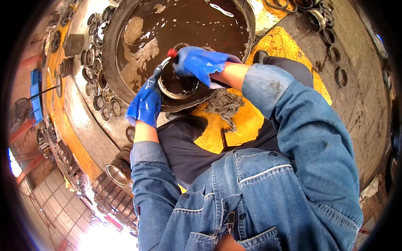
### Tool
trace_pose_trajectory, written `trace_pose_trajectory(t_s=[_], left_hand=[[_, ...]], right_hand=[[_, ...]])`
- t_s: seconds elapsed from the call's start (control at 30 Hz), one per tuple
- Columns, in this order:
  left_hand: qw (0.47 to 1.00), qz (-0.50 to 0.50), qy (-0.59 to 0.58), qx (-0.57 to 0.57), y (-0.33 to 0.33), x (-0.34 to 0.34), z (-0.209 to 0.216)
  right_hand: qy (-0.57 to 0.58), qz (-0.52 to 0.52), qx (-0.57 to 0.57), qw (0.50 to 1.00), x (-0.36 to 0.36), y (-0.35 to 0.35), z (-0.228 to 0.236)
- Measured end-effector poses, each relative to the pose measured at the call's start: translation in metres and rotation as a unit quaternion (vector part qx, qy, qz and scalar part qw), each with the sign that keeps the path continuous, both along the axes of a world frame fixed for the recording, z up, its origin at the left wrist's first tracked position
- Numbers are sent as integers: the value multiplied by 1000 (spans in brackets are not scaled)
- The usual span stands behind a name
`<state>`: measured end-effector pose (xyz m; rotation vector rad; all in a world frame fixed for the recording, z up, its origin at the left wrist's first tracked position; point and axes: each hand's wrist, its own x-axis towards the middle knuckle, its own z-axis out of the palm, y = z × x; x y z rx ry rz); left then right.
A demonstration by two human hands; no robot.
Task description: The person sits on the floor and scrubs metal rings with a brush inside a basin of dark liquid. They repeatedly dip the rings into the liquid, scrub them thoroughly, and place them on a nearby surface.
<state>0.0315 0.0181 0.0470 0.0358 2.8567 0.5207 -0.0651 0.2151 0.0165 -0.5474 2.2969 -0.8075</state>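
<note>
A shiny metal ring (177,96) is held tilted over the near part of a big round basin (109,54) of dark brown liquid. My left hand (146,101), in a wet blue rubber glove, grips the ring's left edge. My right hand (190,62), gloved in the same blue, is closed at the ring's far side, over its opening. From that fist pokes the red end (172,53) of an object; its rest is hidden by the glove, so I cannot tell its kind. Pale foam (144,54) floats on the liquid's left side.
Many metal rings (97,66) lie left of the basin, and more (328,37) lie at the far right. A grey rag (225,105) rests on the yellow surface (243,125) between my legs. A metal cup-shaped part (117,173) stands beside my left forearm.
</note>
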Motion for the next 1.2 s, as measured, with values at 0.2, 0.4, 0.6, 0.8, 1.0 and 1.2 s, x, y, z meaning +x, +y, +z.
trace_pose_trajectory(t_s=[0.2,0.4,0.6,0.8,1.0,1.2], left_hand=[[1000,7,9,-20,9,1,11],[998,-28,-17,-48,10,1,14],[997,15,-61,46,-12,-1,-22],[998,4,-28,50,-10,-4,-21],[998,-5,-10,63,-6,-7,-19],[998,-18,8,66,-5,-7,-19]], right_hand=[[-415,-538,-432,593,31,-18,-41],[-459,-446,-365,676,41,-13,-42],[-130,-61,-68,987,18,11,14],[156,393,201,884,15,-9,23],[327,429,-60,840,12,-1,3],[443,482,-127,745,-18,-21,-29]])
